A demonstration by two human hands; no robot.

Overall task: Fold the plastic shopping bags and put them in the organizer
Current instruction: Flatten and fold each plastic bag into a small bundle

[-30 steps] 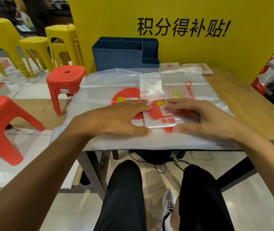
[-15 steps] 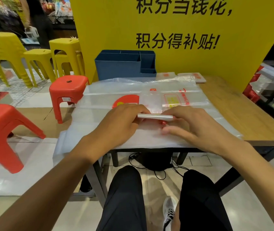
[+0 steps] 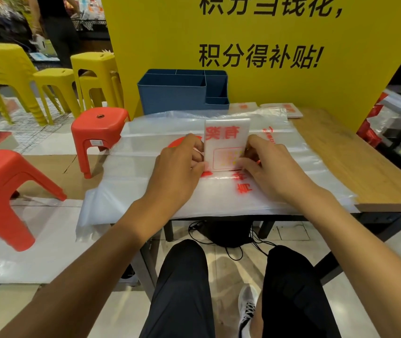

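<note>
A folded white plastic bag (image 3: 226,142) with red print stands upright on its lower edge in the middle of the table. My left hand (image 3: 180,164) pinches its left side and my right hand (image 3: 263,164) pinches its right side. It rests on a stack of flat, unfolded clear bags (image 3: 292,172) that covers most of the tabletop and hangs over the left edge. The blue organizer (image 3: 172,96), with several compartments, stands at the back of the table against the yellow board.
Two more folded bags (image 3: 289,109) lie at the back right beside the organizer. Bare wooden tabletop (image 3: 355,162) shows at the right. Red stools (image 3: 99,128) and yellow stools (image 3: 50,86) stand to the left. A person stands at the far left rear.
The folded bag lay flat under both hands; the hands have lifted it and tipped it up onto its edge. The camera has tilted upward.
</note>
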